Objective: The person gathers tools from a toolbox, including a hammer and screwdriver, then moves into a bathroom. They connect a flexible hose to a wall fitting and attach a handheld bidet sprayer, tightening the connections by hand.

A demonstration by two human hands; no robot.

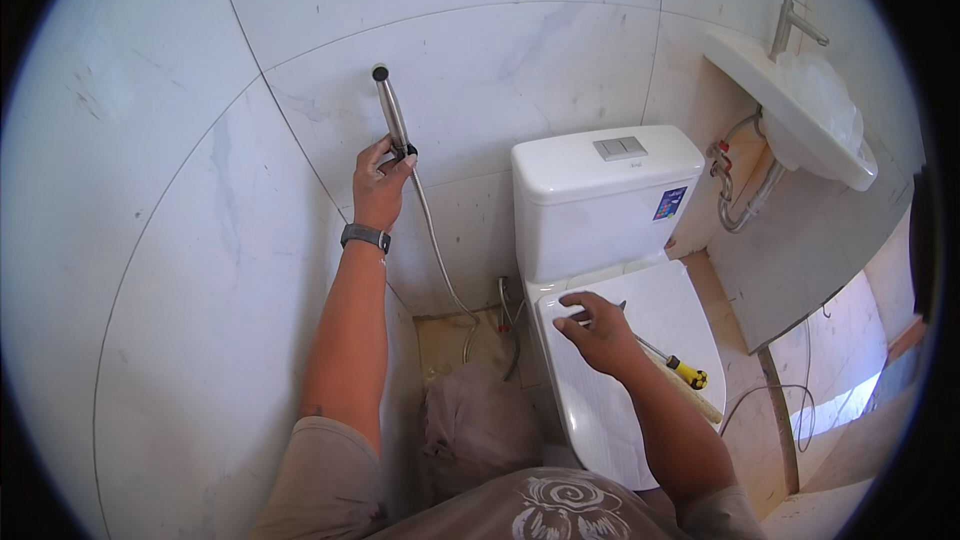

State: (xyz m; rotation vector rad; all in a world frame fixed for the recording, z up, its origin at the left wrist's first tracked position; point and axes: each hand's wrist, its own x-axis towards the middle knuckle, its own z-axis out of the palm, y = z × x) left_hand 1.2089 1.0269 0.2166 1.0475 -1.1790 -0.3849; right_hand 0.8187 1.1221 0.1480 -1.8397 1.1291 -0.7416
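My left hand (382, 185) is raised to the tiled wall, fingers closed round the lower end of a slim metal handheld sprayer (391, 112). A black piece, perhaps its holder, shows at the fingertips. From the sprayer a flexible metal hose (437, 245) runs down toward the floor. My right hand (603, 337) hovers over the white toilet lid (600, 405), thumb and forefinger curved with a gap between them and nothing visible there. Beside it on the lid lies a screwdriver (688, 372) with a yellow and black handle. A small dark tip pokes out past the hand; its kind is unclear.
The toilet tank (600, 225) stands against the wall, a flush button on top. At the right, a corner washbasin (790, 105) has a tap and exposed pipes (745, 205). A crumpled plastic bag (475, 425) sits left of the toilet, below a valve (505, 295). A thin cable (775, 387) trails rightward.
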